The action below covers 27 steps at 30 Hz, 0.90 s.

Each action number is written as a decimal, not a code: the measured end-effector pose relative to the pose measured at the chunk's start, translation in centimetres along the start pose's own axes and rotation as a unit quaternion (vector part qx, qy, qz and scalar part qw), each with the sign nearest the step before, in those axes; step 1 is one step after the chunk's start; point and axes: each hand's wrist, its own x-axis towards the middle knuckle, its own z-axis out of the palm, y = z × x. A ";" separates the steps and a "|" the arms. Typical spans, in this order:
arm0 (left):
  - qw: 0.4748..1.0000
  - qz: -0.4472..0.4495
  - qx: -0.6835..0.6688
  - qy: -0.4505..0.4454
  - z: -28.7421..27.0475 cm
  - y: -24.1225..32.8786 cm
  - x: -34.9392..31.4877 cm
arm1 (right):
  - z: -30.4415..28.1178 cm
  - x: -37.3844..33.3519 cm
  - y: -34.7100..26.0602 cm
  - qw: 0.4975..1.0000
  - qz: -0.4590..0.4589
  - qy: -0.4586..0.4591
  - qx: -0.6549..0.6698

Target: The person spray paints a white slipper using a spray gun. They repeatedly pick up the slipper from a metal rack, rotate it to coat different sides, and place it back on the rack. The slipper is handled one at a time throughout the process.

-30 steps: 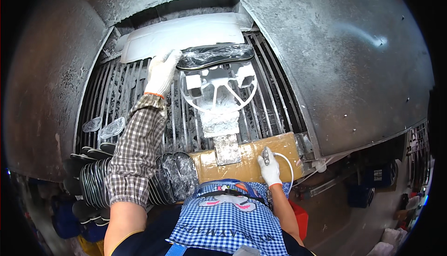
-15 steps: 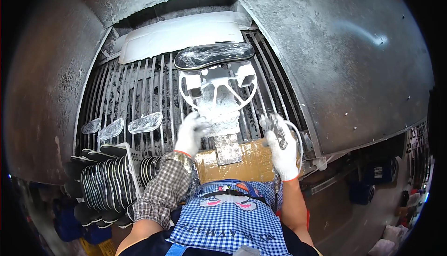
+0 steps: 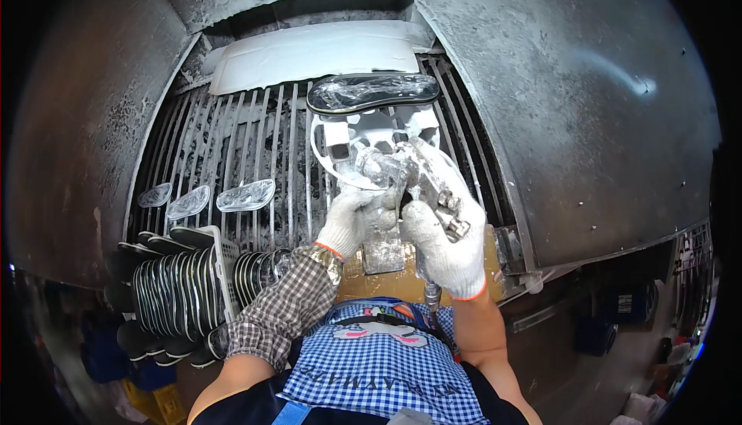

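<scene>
My right hand [image 3: 448,247], in a white knit glove, is closed around a metal spray gun [image 3: 452,212] with brass-coloured knobs; a hose fitting hangs below it. My left hand [image 3: 346,222], gloved too, has its fingers bent at the near rim of a white-coated spoked wheel [image 3: 328,163], beside the gun. What those fingers grip is hidden. Across the wheel's far side lies a long black shoe sole [image 3: 372,92], its top under shiny clear film. Below the hands, a coated metal plate [image 3: 384,258] lies on brown taped cardboard [image 3: 483,266].
Several film-covered pads [image 3: 246,196] lie on the metal slats [image 3: 286,154] at left. Nearer, a white plastic rack [image 3: 226,270] stands among many upright black soles [image 3: 174,290]. Metal booth walls [image 3: 556,116] rise on both sides, with a white sheet [image 3: 309,55] at the back.
My right hand has brought the spray gun left and inward, over the wheel's near side. My left hand has moved slightly right and down, and its fingers have drawn in.
</scene>
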 end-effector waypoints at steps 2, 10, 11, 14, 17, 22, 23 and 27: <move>1.000 0.022 0.004 -0.002 -0.5 -0.4 0.5 | 0.0 0.2 0.5 0.999 0.014 0.027 -0.031; 0.999 0.021 0.032 0.006 0.5 0.2 -0.2 | -2.2 0.7 4.4 0.982 0.005 0.089 -0.169; 0.999 0.016 0.034 -0.004 0.3 0.2 -0.1 | -2.3 0.7 4.6 0.982 0.003 0.097 -0.163; 0.999 0.005 0.033 -0.018 -0.6 0.0 0.2 | -2.2 0.6 4.7 0.985 0.022 0.121 -0.118; 0.999 0.006 0.030 -0.010 -1.2 -0.3 0.6 | -2.1 0.6 4.2 0.986 0.051 0.141 -0.077; 0.999 0.013 0.027 -0.014 -0.2 -0.1 0.1 | -2.3 0.6 3.9 0.979 0.042 0.165 -0.111; 1.000 0.011 0.025 -0.014 0.0 -0.1 0.0 | -2.6 0.6 4.4 0.976 0.019 0.170 -0.138; 1.000 0.006 0.023 -0.014 -0.1 -0.1 0.1 | -1.9 0.4 3.9 0.967 0.001 0.177 -0.184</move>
